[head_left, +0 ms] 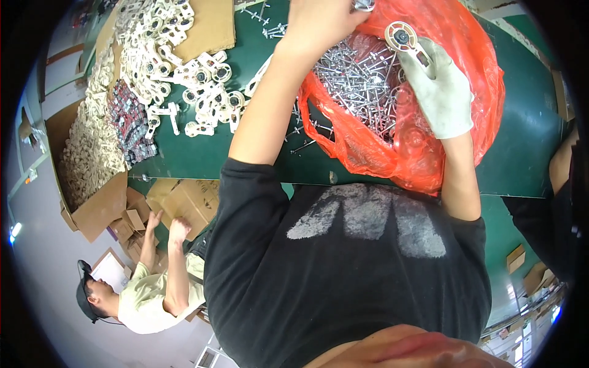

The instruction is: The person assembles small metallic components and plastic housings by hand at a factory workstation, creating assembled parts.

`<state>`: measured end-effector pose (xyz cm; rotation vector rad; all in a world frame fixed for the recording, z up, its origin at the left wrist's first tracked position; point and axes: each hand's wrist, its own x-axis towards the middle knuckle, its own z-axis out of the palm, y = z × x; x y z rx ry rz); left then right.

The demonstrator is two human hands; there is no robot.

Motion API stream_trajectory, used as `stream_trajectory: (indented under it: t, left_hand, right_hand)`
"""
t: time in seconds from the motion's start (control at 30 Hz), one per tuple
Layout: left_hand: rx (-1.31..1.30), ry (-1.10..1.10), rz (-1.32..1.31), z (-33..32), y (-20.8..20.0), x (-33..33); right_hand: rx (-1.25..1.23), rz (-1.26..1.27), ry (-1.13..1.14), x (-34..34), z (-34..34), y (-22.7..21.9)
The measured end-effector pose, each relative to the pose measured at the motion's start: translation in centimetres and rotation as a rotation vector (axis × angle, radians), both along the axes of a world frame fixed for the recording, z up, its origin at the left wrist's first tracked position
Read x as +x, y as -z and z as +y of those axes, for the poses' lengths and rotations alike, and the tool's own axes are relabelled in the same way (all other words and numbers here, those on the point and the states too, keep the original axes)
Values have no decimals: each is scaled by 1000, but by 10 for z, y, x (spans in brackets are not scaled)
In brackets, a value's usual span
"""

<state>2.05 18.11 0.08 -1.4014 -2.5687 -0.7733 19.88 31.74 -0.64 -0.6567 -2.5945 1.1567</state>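
My right hand, in a pale glove, grips a white plastic part with a ring-shaped, spoked end and a dark centre. It is held over an open red plastic bag filled with thin silvery metal rods that have crosspieces. My bare left hand reaches to the top edge of the view, past the bag's left side. Its fingers are partly cut off and look closed. Something shiny and metallic shows at its fingertips, too little of it to name.
Many similar white plastic parts lie heaped left on the green table, beside a cardboard sheet. A carton of cream parts stands at far left, with small dark-and-red pieces beside it. A co-worker is at lower left; another person's arm shows at right.
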Motion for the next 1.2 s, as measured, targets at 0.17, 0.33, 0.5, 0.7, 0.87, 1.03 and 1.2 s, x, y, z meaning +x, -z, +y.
stream_trajectory:
  t: [0.17, 0.33, 0.5, 0.7, 0.87, 1.03, 1.2]
  left_hand:
    - [336, 140, -181, -6, -29, 31]
    - [370, 147, -557, -26, -33, 65]
    - [609, 239, -555, -31, 16, 77]
    - [538, 250, -580, -39, 31, 85]
    - [506, 273, -483, -50, 37, 87]
    - [546, 246, -443, -53, 24, 81]
    - [458, 269, -380, -56, 19, 79]
  right_hand:
    - [-201, -138, -14, 6, 2, -9]
    - [-205, -149, -106, 10, -2, -13]
    - [-96, 6, -267, 16, -2, -3]
    - [51, -84, -316, 17, -8, -9]
    - [-34, -58, -301, 18, -10, -3]
    - [40, -158, -296, 16, -13, -13]
    - [149, -100, -347, 19, -10, -8]
